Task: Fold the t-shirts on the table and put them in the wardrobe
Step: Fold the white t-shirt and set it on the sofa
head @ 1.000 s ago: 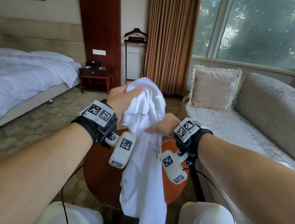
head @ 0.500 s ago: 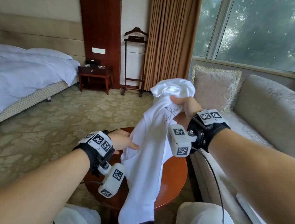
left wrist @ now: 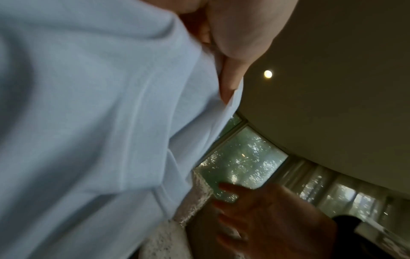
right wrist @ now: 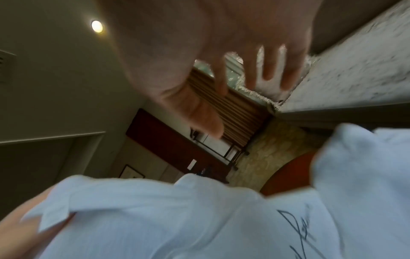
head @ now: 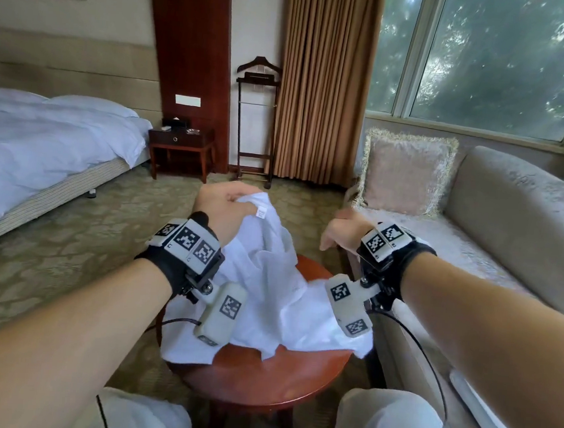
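While the left hand clutches the t-shirt at its collar — cloth trailing down onto the worktop — the right hand, released, hovers beside the shirt, nearest its free edge.

matt cloth t-shirt, glossy wooden table

- Daylight enters through the window at the upper right of the head view, lighting the room evenly; shadows are soft.
- The head view is sharp at centre, with wide-angle bending toward the edges: the forearms swell at the lower corners.
- Both wrist views are dimmer and grainier, each with one round ceiling lamp glowing in the upper part of the frame.
- The white t-shirt is smeared, probably by motion, and takes a bluish cast.
- The right hand is soft and out of focus.
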The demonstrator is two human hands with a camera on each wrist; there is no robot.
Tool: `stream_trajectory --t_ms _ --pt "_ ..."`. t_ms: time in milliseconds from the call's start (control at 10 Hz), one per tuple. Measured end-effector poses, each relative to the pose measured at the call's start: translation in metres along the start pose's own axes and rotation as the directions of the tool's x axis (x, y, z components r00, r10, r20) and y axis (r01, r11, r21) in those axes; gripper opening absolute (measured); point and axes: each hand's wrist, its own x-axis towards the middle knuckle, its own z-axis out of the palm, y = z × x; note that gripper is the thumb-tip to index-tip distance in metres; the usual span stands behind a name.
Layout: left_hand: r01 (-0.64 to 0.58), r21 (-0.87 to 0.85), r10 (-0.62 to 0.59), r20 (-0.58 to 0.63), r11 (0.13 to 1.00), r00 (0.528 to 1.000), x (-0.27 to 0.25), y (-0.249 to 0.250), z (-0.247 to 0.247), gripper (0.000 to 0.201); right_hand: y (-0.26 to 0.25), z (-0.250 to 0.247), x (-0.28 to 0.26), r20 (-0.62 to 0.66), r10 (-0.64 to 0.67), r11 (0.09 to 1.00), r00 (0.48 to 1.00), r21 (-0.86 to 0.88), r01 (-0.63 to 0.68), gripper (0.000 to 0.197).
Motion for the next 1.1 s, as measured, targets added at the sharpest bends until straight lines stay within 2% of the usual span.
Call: stream_trajectory --t_ms 100,200,300,400,500,600,700,800,900,1000,1100 --pt "-0.081 -0.053 0.082 0.024 0.995 0.996 -0.003 0.018 0.009 0.031 -0.018 0.011 -0.007 0.211 -0.158 0.987 0.965 0.033 0.155 0.056" --pt "-0.140 -0.064 0.141 0.026 0.988 0.990 -0.007 0.032 0.010 0.029 -0.023 0.017 -0.015 0.319 -0.160 0.985 0.934 -0.012 0.173 0.038" --pt "-0.160 -0.024 0.161 0.008 0.987 0.987 -0.004 0.036 0.001 0.023 -0.019 0.019 -0.016 0.295 -0.159 0.987 0.942 0.084 0.140 0.022" --pt "-0.095 0.107 0.102 -0.060 0.990 0.993 0.005 0.029 -0.012 0.021 -0.019 0.011 -0.020 0.166 -0.139 0.990 0.976 0.034 0.135 0.032" --pt "0.108 0.216 -0.071 -0.171 0.970 0.983 0.005 0.024 -0.021 0.053 -0.025 -0.006 -0.028 -0.039 -0.152 0.988 0.988 0.021 0.153 0.038" --pt "0.304 0.173 -0.268 -0.204 0.937 0.942 -0.002 0.026 -0.029 0.043 -0.032 -0.019 -0.039 -0.201 -0.176 0.974 0.964 0.105 0.200 0.036" --pt "0.397 0.072 -0.376 -0.203 0.915 0.904 -0.009 0.035 -0.035 0.076 -0.042 -0.029 -0.055 -0.346 -0.188 0.957 0.919 0.147 0.251 0.031" --pt "0.363 0.030 -0.346 -0.238 0.931 0.907 -0.016 0.052 -0.042 0.063 -0.047 -0.039 -0.074 -0.458 -0.204 0.944 0.865 0.142 0.298 0.028" --pt "0.285 0.016 -0.272 -0.252 0.958 0.929 -0.024 0.076 -0.054 0.052 -0.051 -0.051 -0.098 -0.485 -0.211 0.940 0.848 0.138 0.313 0.035" --pt "0.176 -0.043 -0.181 -0.249 0.984 0.952 -0.034 0.100 -0.066 0.061 -0.059 -0.064 -0.127 -0.453 -0.207 0.936 0.867 0.167 0.310 0.047" --pt "0.074 -0.087 -0.091 -0.217 0.993 0.972 -0.051 0.129 -0.076 0.041 -0.069 -0.077 -0.151 -0.413 -0.236 0.923 0.880 0.188 0.336 0.067"
